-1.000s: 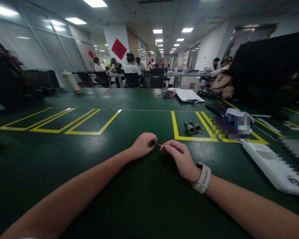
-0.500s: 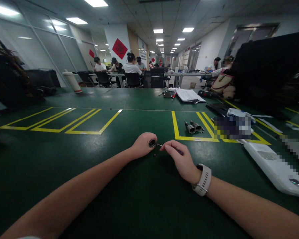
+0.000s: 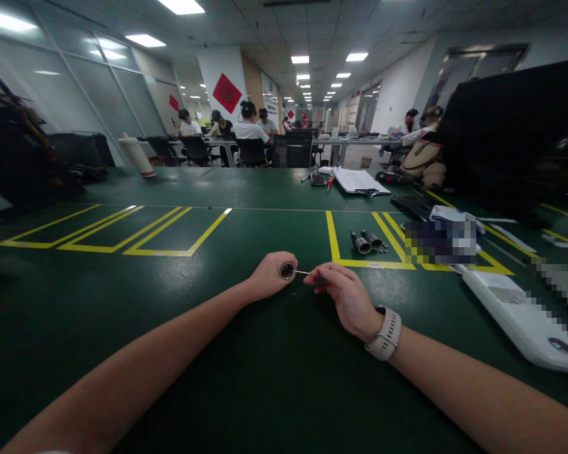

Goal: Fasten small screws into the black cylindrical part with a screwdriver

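Observation:
My left hand is closed around a round metal part, its dark hollow end facing me and to the right. In my right hand is a slim screwdriver; its thin shaft points left, with the tip at the rim of the hollow end. Whether the tip is inside cannot be made out. My fingers hide the screwdriver's handle. Just below the hands, a tiny nut-like piece lies on the green table. A pale watch strap circles my right wrist.
Two similar metal parts and several small pieces lie inside a yellow-taped box at right. Further right is a white device. A clipboard with paper and a cup stand farther back. People sit at desks behind.
My right hand has turned and its fingers have shifted, hiding the screwdriver's handle. The metal part in my left hand has moved slightly left and up.

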`<control>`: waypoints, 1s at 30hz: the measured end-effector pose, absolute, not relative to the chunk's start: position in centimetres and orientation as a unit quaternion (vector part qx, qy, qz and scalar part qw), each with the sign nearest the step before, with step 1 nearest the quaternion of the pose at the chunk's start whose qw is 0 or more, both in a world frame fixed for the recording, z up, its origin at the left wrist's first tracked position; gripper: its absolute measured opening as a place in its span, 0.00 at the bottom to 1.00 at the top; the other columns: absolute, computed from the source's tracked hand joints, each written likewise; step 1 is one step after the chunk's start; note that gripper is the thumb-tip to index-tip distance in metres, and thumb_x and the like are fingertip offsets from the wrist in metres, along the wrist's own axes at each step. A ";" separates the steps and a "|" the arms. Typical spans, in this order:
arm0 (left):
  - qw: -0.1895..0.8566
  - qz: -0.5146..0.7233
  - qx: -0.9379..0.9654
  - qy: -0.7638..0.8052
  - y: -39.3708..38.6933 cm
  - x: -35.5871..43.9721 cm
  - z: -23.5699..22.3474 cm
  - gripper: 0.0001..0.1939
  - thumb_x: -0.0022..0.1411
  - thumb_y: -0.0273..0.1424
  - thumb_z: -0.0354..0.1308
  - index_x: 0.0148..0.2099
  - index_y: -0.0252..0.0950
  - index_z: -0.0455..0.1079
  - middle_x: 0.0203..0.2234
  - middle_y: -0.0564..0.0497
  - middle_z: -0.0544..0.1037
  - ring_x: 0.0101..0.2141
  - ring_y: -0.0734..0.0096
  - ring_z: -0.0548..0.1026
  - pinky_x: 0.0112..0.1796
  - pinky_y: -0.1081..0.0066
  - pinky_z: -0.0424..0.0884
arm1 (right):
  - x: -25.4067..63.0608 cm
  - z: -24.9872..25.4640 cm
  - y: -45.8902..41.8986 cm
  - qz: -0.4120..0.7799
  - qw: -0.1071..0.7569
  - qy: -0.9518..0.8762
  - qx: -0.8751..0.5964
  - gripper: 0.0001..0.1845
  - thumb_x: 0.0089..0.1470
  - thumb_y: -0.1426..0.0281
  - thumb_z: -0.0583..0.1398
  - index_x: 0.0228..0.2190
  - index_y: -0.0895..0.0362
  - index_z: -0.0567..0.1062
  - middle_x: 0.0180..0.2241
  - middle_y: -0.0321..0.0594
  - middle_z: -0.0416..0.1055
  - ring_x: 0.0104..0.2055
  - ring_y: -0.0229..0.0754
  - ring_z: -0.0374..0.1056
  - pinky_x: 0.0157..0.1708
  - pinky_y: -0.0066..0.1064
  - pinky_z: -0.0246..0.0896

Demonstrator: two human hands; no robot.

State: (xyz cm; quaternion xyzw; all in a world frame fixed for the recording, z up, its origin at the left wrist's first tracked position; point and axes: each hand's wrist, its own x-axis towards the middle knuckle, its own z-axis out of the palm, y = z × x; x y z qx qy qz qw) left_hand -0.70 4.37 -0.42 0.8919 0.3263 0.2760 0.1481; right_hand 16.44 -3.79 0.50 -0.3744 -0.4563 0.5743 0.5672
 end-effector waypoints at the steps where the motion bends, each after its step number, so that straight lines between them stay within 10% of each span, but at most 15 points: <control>1: 0.144 0.276 0.892 0.329 4.4 -0.7 -0.4 0.03 0.52 0.24 0.53 0.27 0.34 0.62 0.22 0.55 0.67 0.25 0.76 0.66 0.28 0.75 0.62 | 16.4 0.5 -3.8 0.565 0.572 -0.461 -0.376 0.09 0.50 0.68 0.56 0.24 0.57 0.74 0.29 0.40 0.73 0.34 0.42 0.66 0.33 0.34 0.58; 9: 0.072 0.239 0.903 0.349 4.2 -0.5 -0.3 0.03 0.50 0.22 0.53 0.26 0.34 0.63 0.22 0.54 0.68 0.26 0.73 0.67 0.31 0.71 0.63 | 16.4 0.5 -4.5 0.445 0.528 -0.582 -0.430 0.11 0.53 0.66 0.54 0.28 0.56 0.75 0.30 0.38 0.72 0.33 0.41 0.65 0.34 0.34 0.58; 30: 0.116 0.279 0.887 0.349 4.4 -0.7 -0.5 0.02 0.50 0.23 0.53 0.27 0.34 0.63 0.23 0.55 0.68 0.26 0.75 0.66 0.29 0.74 0.62 | 16.4 0.2 -3.7 0.586 0.581 -0.431 -0.365 0.10 0.49 0.68 0.56 0.21 0.57 0.73 0.24 0.39 0.72 0.29 0.39 0.65 0.30 0.31 0.56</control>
